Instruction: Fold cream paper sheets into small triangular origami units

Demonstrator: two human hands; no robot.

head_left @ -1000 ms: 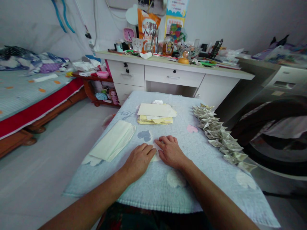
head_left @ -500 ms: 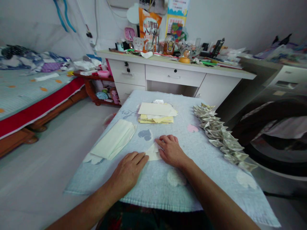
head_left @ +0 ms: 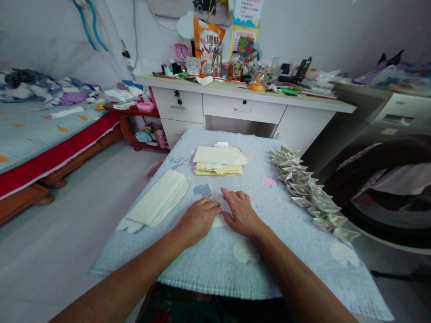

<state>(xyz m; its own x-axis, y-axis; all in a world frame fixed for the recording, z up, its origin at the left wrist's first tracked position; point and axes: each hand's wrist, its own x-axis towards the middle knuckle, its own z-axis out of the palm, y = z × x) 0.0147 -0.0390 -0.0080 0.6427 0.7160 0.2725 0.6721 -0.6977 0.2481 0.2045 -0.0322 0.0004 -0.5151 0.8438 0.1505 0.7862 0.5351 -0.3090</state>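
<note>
A small piece of cream paper lies folded on the cloth-covered table, mostly hidden under both hands. Bent over the paper's left side, my left hand has its fingers closed together and its fingertips near the right thumb. My right hand holds the right side down, with the index finger stretched forward and the thumb on the paper. Left of them lies a stack of pale folded sheets. Beyond the hands sits a pile of cream and yellow paper. Folded paper pieces with pointed tips stand in a long row at right.
A light blue quilted cloth covers the table. Behind it stands a white desk crowded with jars, a pink clock and a snack bag. A bed is on the left, a front-loading washing machine on the right.
My left hand has slid right and slightly forward across the paper, up close to my right hand. My right hand stays almost in place. Less of the paper shows.
</note>
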